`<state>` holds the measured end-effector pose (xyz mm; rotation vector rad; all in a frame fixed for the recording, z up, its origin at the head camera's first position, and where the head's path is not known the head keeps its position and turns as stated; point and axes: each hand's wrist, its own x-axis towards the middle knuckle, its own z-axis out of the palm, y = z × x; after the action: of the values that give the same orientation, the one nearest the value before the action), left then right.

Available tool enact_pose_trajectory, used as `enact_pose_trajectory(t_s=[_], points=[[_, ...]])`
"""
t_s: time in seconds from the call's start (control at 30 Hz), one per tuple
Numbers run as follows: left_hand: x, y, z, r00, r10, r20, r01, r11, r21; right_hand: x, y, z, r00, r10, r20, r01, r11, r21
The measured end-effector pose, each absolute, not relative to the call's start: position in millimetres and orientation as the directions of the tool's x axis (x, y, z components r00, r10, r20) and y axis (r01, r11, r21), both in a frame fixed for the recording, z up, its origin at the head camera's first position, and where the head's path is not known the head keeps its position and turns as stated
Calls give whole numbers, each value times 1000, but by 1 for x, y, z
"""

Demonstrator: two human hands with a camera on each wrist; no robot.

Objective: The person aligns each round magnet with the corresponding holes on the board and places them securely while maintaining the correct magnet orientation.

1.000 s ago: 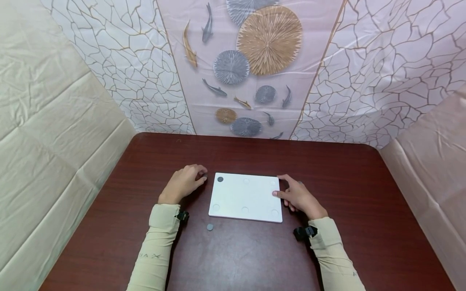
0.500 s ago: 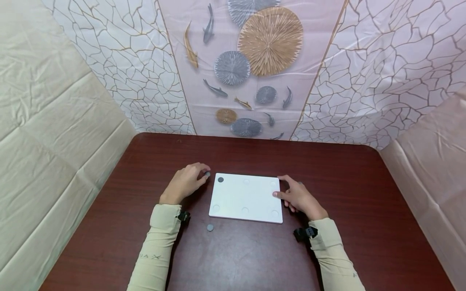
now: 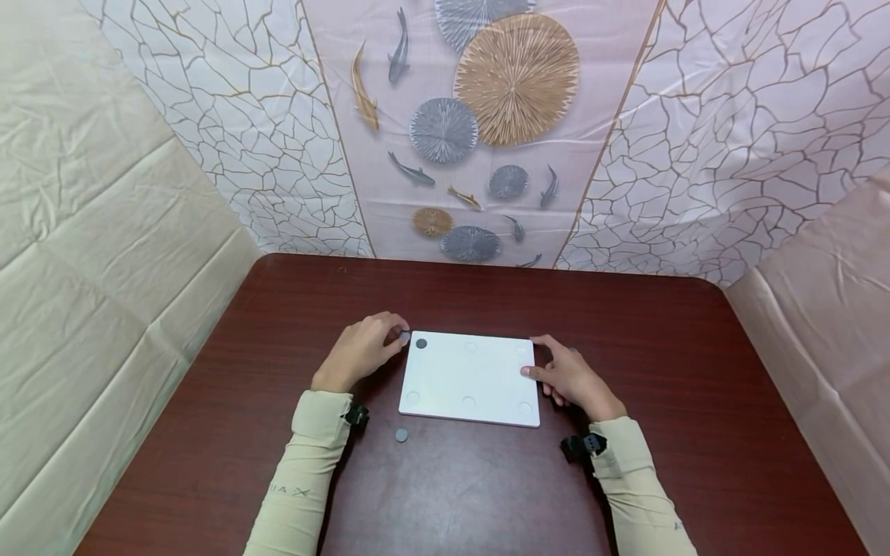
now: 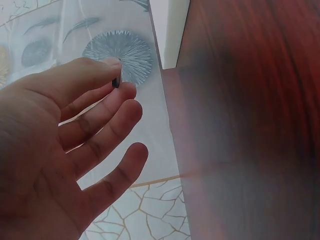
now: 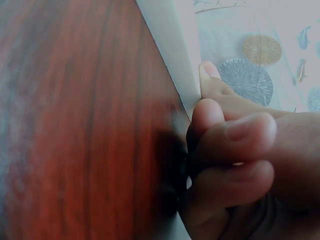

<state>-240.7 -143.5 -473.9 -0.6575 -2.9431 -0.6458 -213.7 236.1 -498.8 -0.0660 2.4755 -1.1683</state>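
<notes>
A white rectangular board (image 3: 467, 378) lies flat on the table, with several shallow round recesses along its long edges. A dark disc (image 3: 421, 344) sits at its far left corner. My left hand (image 3: 360, 349) is just beside that corner, pinching a small grey disc (image 4: 116, 81) on edge between thumb and index finger; its other fingers are spread. My right hand (image 3: 572, 378) holds the board's right edge, thumb on top and index finger at the far corner. In the right wrist view, the remaining fingers (image 5: 235, 185) curl beside the edge.
Another grey disc (image 3: 401, 435) lies on the dark red table (image 3: 459, 494) in front of the board's near left corner. A small greyish thing (image 3: 574, 350) shows partly behind my right hand. Patterned cloth (image 3: 445, 193) hangs behind the table's far edge.
My left hand has moved slightly right, bringing the pinched disc closer to the board's far left corner. The right hand and board look unmoved.
</notes>
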Motion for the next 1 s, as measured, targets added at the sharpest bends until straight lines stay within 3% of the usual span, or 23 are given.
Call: enact_pose_trajectory(t_s=[0.5, 1.0], points=[[-241, -139, -479, -894, 407, 186, 448, 815, 367, -214, 236, -498, -916, -209, -342, 134, 643, -754], [-240, -132, -480, -899, 412, 150, 436, 812, 387, -214, 235, -499, -914, -206, -349, 139, 651, -746]])
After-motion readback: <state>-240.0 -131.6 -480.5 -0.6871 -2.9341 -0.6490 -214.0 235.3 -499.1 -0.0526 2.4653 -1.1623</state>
